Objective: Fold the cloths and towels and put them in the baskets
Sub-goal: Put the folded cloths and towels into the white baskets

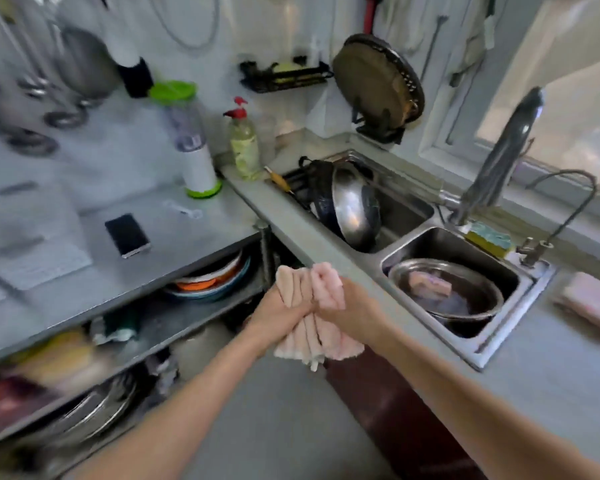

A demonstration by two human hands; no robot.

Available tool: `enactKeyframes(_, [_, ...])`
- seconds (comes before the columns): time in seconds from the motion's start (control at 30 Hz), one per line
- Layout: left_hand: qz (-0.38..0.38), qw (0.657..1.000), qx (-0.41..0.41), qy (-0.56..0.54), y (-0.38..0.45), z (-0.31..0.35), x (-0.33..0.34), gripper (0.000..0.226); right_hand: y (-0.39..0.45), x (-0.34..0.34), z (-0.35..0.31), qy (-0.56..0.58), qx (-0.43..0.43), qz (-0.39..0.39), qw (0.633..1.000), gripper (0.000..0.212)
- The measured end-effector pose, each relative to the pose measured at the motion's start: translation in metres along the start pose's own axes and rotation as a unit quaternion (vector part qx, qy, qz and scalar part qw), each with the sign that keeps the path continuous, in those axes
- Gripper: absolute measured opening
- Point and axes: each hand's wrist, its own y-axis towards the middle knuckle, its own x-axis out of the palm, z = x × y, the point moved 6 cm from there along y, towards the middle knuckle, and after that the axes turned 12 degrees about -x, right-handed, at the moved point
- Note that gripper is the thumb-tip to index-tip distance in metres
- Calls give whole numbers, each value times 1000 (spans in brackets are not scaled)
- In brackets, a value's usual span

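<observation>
the long grey tabletop runs from the far left corner toward the near right, hard and smooth, with a stainless double sink sunk into it. the sink's near basin holds a round steel bowl with water and something pale soaking in it; i can't tell what. on the tabletop at the far right lies a folded pink towel, soft and ribbed. no basket shows anywhere from here.

in front of the tabletop edge, held in the air, is the soft pink bunched cloth, limp and gathered into long pleats that hang down below the grip. the left hand has its fingers curled around the cloth's left side, and the right hand clamps the right side, the two hands touching.

the risk, as i judge it: the cloth is scrunched rather than flat, so any fold made from this grip could come out lumpy. its hanging tail is near the wet basin and might pick up water if swung right.
</observation>
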Motion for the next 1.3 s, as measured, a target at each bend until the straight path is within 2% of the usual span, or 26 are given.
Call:
enactKeyframes(0.07, [43,999,0,32,-25,-20,-61,17,17,55,-38,5,-8,-61,998,15])
enactKeyframes(0.13, [121,991,-33,50,-49,-45,-126,17,30,107,-76,14,-10,-111,994,21])
enactKeyframes(0.27, [235,965,-83,80,-83,-83,-236,32,60,190,-143,64,-20,-159,985,32])
enactKeyframes(0.4, [329,935,-77,106,-98,-95,-326,22,109,258,-202,94,-56,-201,974,32])
enactKeyframes(0.5, [390,917,-51,62,-101,-90,-387,14,156,300,-238,146,-77,-221,961,36])
enactKeyframes(0.57, [414,910,-33,7,-99,-82,-425,21,190,321,-263,185,-98,-226,951,36])
enactKeyframes(0.73, [450,892,5,-39,-77,-67,-508,34,267,350,-327,200,-181,-202,942,34])
enactKeyframes(0.87, [484,875,-1,-2,-55,-53,-566,50,320,364,-359,214,-190,-194,938,31])
enactKeyframes(0.97, [465,882,-12,79,-30,-40,-601,32,356,370,-371,183,-184,-185,948,35])
enactKeyframes(1.1, [418,894,28,159,3,-14,-651,8,400,365,-372,140,-161,-144,966,31])
enactKeyframes(1.23, [372,897,14,240,45,-6,-694,18,414,348,-368,75,-141,-84,984,31])
enactKeyframes(1.3, [364,880,-14,303,70,-8,-702,21,416,341,-362,28,-121,-67,990,32])
